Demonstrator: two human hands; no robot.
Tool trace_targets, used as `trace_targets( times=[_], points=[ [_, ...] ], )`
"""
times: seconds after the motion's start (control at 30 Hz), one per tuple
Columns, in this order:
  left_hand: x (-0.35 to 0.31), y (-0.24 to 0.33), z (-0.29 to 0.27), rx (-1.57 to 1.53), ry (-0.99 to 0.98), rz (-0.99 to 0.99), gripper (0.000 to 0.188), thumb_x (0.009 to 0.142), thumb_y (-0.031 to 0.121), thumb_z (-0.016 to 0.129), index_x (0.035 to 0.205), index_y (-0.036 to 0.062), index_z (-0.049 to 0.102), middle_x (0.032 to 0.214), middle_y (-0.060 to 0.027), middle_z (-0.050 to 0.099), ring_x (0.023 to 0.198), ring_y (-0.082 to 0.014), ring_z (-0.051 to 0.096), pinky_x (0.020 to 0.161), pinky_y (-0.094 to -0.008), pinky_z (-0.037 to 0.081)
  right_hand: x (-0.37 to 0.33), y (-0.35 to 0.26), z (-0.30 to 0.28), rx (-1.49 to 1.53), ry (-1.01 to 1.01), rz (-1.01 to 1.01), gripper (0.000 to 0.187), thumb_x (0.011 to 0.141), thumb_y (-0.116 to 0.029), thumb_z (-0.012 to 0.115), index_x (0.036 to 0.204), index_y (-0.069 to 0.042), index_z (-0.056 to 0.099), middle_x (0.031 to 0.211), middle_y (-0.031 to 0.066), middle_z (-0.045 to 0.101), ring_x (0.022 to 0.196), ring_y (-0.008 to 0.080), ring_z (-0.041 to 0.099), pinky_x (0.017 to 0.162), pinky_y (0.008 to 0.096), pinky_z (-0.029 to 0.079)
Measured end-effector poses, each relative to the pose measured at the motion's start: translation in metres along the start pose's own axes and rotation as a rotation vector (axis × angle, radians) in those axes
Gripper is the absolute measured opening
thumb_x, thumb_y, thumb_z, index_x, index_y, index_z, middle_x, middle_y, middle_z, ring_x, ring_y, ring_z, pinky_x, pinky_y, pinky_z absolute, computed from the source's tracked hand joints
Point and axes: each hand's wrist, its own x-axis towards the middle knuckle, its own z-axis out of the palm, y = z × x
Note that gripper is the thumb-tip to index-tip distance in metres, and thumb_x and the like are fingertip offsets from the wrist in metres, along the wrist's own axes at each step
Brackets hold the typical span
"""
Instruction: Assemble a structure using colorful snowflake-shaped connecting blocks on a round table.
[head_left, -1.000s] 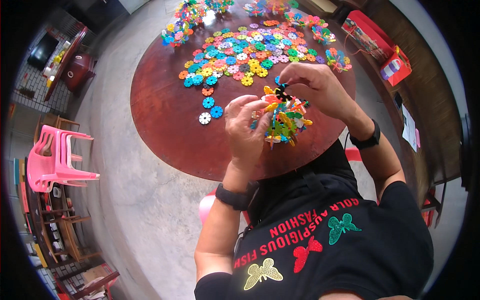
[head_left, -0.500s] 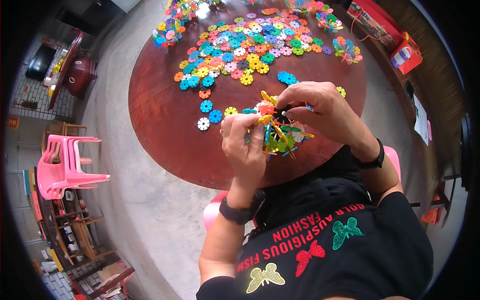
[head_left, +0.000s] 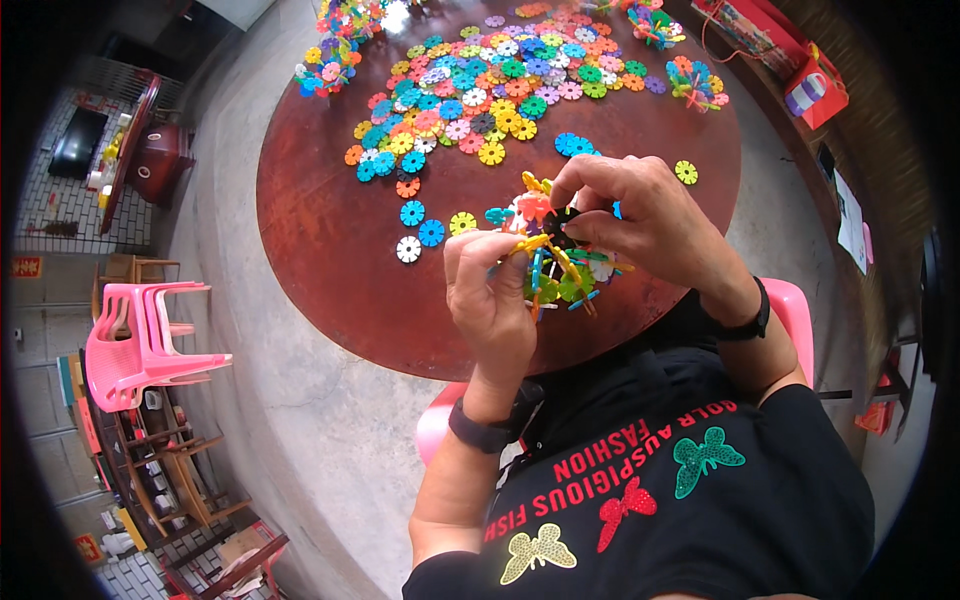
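Observation:
Between my hands is a ball-like build of interlocking plastic flower discs [head_left: 577, 286] in yellow, green, orange, blue and white, held just over the table. My left hand [head_left: 490, 295] pinches a yellow disc [head_left: 533, 243] on its near-left side between thumb and fingers. From the right, my right hand [head_left: 645, 215] has thumb and forefinger closed on a black disc [head_left: 562, 226] at the top of the build. Whether the black disc is slotted in there cannot be made out. The fingers cover part of the build.
Loose flower discs [head_left: 455, 105] are spread over the round brown table [head_left: 330, 250]. Finished clusters [head_left: 695, 83] of discs stand at its far edge. A few single discs [head_left: 431, 233] lie left of my hands. Pink chairs [head_left: 135, 345] are stacked at left; a red box [head_left: 815, 92] is at right.
My hands keep nearly the same grip on the build. The right fingers have shifted slightly at the black disc. The whole view has tilted a little.

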Motion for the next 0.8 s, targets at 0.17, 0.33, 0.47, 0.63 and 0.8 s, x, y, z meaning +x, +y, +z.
trace_targets(
  times=[0.17, 0.33, 0.47, 0.63, 0.8],
  points=[
    [0.005, 0.002, -0.011, 0.147, -0.076, 0.138, 0.005, 0.087, 0.011, 0.066, 0.087, 0.0057, 0.066, 0.08, -0.008, 0.06, 0.082, -0.0262, 0.058, 0.08, -0.0375, 0.046, 0.01, 0.013, 0.003, -0.025, -0.01, -0.153, 0.011, 0.081, -0.003, 0.067, 0.092, -0.004, 0.063, 0.066, 0.008, 0.063, 0.059, 0.021, 0.063, 0.054, 0.0319, 0.046],
    [0.006, 0.005, -0.014, 0.06, -0.039, 0.007, 0.009, 0.087, 0.01, 0.067, 0.093, 0.0036, 0.068, 0.09, -0.0101, 0.065, 0.08, -0.025, 0.062, 0.078, -0.0331, 0.049, 0.036, 0.023, -0.009, -0.145, -0.198, -0.285, 0.009, 0.08, -0.006, 0.066, 0.089, -0.007, 0.067, 0.08, 0.005, 0.066, 0.08, 0.0243, 0.061, 0.076, 0.0388, 0.047],
    [0.014, 0.002, -0.018, 0.177, 0.0, 0.215, 0.016, 0.086, 0.011, 0.069, 0.1, 0.0031, 0.066, 0.108, -0.014, 0.064, 0.096, -0.0275, 0.061, 0.082, -0.0349, 0.049, 0.047, 0.019, -0.015, -0.243, -0.273, -0.498, 0.011, 0.08, -0.004, 0.069, 0.089, -0.01, 0.068, 0.084, 0.0015, 0.065, 0.086, 0.0227, 0.059, 0.083, 0.0378, 0.044],
    [0.013, -0.005, -0.017, 0.106, -0.082, 0.074, 0.028, 0.084, 0.011, 0.071, 0.109, 0.002, 0.064, 0.107, -0.0146, 0.065, 0.1, -0.0271, 0.062, 0.085, -0.0384, 0.05, 0.048, 0.015, -0.01, -0.175, -0.103, -0.582, 0.006, 0.085, -0.009, 0.067, 0.091, -0.007, 0.066, 0.085, 0.0035, 0.064, 0.084, 0.0236, 0.058, 0.08, 0.0369, 0.046],
    [0.008, 0.007, -0.013, 0.146, -0.038, -0.006, 0.022, 0.089, 0.009, 0.068, 0.11, 0.0022, 0.064, 0.094, -0.0085, 0.068, 0.076, -0.0147, 0.065, 0.07, -0.0271, 0.052, 0.04, 0.005, -0.01, -0.006, 0.044, -0.441, 0.005, 0.09, -0.005, 0.063, 0.094, -0.001, 0.064, 0.089, 0.0057, 0.066, 0.082, 0.0163, 0.062, 0.073, 0.0301, 0.05]
  ],
)
